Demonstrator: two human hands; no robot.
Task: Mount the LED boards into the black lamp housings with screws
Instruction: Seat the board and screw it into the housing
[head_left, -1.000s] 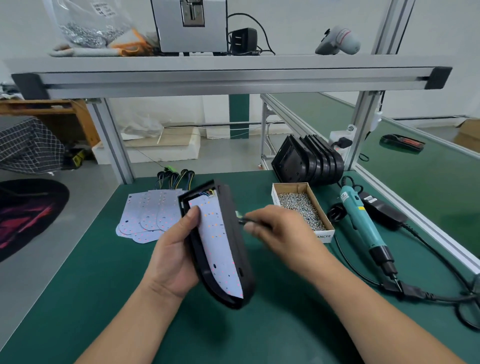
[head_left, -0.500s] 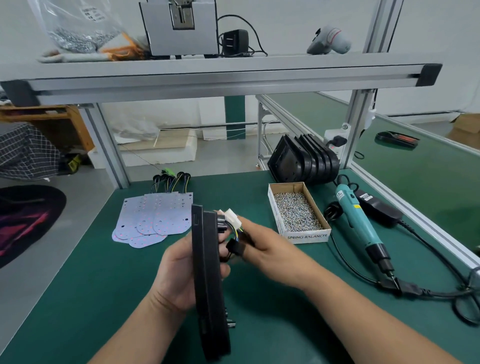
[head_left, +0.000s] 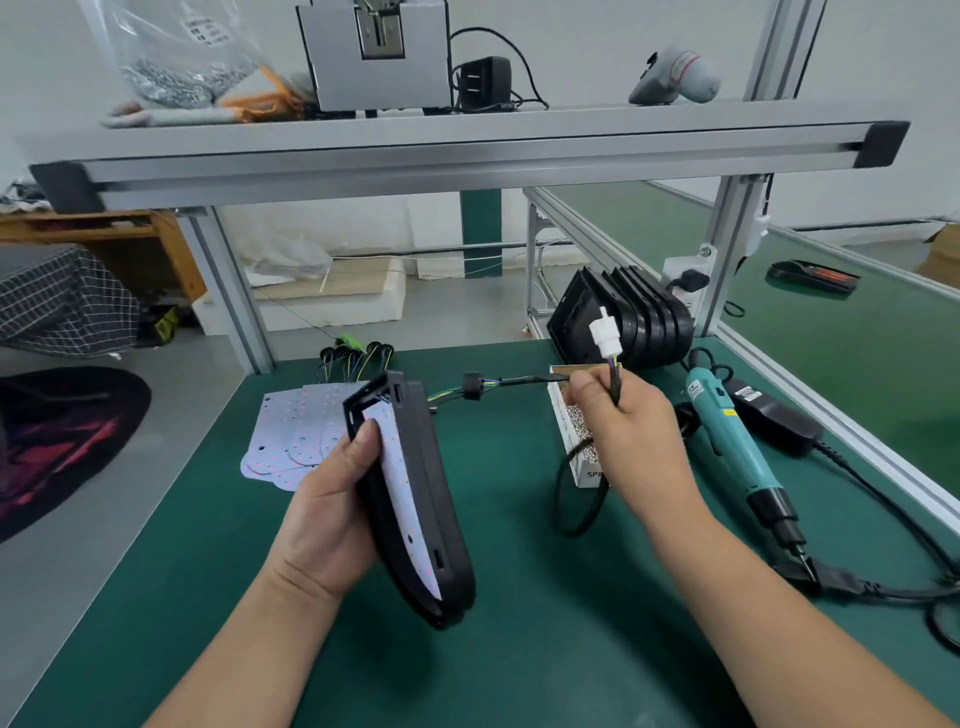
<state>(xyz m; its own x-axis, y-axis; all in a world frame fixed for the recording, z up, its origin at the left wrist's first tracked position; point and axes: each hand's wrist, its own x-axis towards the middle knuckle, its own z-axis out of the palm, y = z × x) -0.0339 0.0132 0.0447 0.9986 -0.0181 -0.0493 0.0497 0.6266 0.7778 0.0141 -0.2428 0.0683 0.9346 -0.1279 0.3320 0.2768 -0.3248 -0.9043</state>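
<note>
My left hand (head_left: 335, 512) grips a black lamp housing (head_left: 441, 519) on edge above the green mat, thumb over its rim. A white LED board (head_left: 402, 499) sits inside it. Its cable (head_left: 498, 387) with a black grommet runs out of the housing's back to the right. My right hand (head_left: 631, 439) pinches that cable just below its white connector (head_left: 605, 338), held up and away from the housing. Loose LED boards (head_left: 296, 436) lie fanned on the mat behind the housing. A box of screws (head_left: 579, 441) sits partly hidden behind my right hand.
A stack of black housings (head_left: 628, 317) leans at the back right. A teal electric screwdriver (head_left: 732, 441) with its cord and power brick (head_left: 774, 415) lies right of the box. An aluminium shelf (head_left: 467, 150) spans overhead. The mat's right edge meets a rail (head_left: 857, 447).
The housing has turned from edge-on so the LED board faces up again. My right hand has drawn the cable and connector out to the right and upward, away from the housing.
</note>
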